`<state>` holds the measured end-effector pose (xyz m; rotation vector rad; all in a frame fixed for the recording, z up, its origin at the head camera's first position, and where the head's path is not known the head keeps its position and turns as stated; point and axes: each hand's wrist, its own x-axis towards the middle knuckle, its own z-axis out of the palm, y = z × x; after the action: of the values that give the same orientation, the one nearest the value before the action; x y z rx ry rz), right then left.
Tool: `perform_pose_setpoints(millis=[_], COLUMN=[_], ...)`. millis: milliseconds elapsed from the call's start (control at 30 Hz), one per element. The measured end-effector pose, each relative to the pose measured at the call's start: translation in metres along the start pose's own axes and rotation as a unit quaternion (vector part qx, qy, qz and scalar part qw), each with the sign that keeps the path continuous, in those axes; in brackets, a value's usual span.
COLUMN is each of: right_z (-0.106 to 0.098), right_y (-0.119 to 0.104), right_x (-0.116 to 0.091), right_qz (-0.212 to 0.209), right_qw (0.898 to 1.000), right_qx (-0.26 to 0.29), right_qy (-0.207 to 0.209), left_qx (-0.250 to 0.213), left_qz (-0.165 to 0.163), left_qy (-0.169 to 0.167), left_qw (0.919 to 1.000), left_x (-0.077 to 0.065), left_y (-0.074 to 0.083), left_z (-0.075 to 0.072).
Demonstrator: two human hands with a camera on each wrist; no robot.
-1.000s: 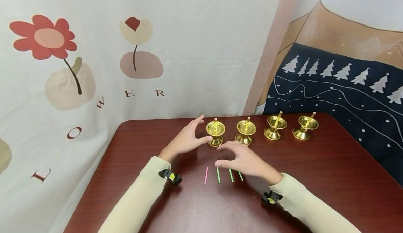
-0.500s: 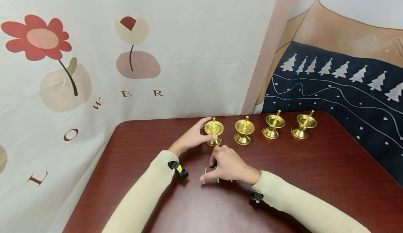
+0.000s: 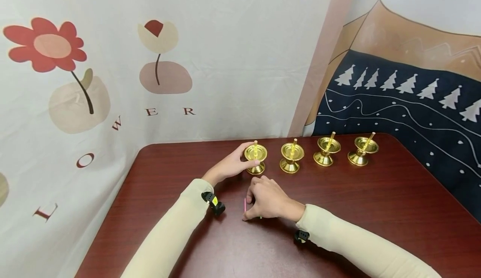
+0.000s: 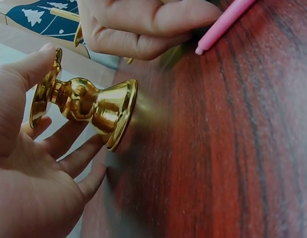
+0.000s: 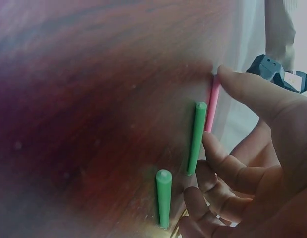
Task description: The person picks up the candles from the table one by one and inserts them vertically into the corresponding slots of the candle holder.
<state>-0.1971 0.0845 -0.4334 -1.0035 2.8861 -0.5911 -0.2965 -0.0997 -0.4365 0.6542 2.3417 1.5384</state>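
My left hand [image 3: 230, 165] holds the leftmost brass candle holder [image 4: 81, 99], thumb at its upper dish and fingers behind the stem and base. The holder stands upright near the back of the table, a thin gold stem [image 3: 256, 144] rising from its dish. My right hand [image 3: 270, 198] is low over the table in front of it. Its thumb and index fingertip grip a slim pink candle [image 5: 212, 104] near its two ends, close along the tabletop. Two green candles [image 5: 196, 139] lie beside the pink one, mostly hidden under the right hand in the head view.
Three more brass candle holders [image 3: 292, 157] with similar stems stand in a row to the right along the back edge of the dark red table [image 3: 180, 157]. A printed cloth [image 3: 240, 82] hangs directly behind the table.
The left hand has moved right and closed around the leftmost candle holder. My right hand has come down and left, over the green candles, and its thumb and finger have closed on the pink candle.
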Motion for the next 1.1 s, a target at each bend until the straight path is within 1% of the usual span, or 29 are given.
perform_pose_setpoints(millis=[200,400,533,600,733,833,933,1067,1100], right_z=[-0.001,-0.004,-0.002,0.001,0.019,0.026,0.015,-0.001,-0.002], right_y=[0.002,0.006,0.008,0.012,0.029,0.035,0.025,0.011,0.011], right_x=[0.001,0.002,0.004,0.005,0.011,0.013,0.011,0.005,0.005], right_qz=[-0.021,-0.051,-0.063,-0.071,-0.093,-0.101,-0.093,-0.077,-0.075], right_qw=[1.0,0.998,0.997,0.996,0.994,0.993,0.992,0.994,0.994], right_qx=[0.006,0.023,0.038,0.047,0.062,0.066,0.079,0.081,0.078], right_qy=[-0.005,-0.002,-0.003,0.0,0.015,0.017,0.005,-0.018,-0.021], left_qx=[-0.02,-0.019,-0.018,-0.015,-0.007,-0.005,-0.006,-0.006,-0.005], left_qz=[0.002,-0.003,-0.01,-0.011,-0.012,-0.014,-0.012,-0.016,-0.02], left_qy=[-0.009,-0.016,-0.02,-0.019,-0.018,-0.019,-0.021,-0.024,-0.024], left_qw=[0.9998,0.9997,0.9996,0.9996,0.9997,0.9997,0.9997,0.9996,0.9995], left_x=[-0.002,-0.004,-0.006,-0.006,-0.008,-0.009,-0.009,-0.011,-0.012], left_y=[-0.004,-0.004,-0.002,-0.002,-0.001,-0.001,-0.001,-0.001,-0.001], left_z=[-0.002,-0.004,-0.004,-0.005,-0.005,-0.006,-0.006,-0.007,-0.007])
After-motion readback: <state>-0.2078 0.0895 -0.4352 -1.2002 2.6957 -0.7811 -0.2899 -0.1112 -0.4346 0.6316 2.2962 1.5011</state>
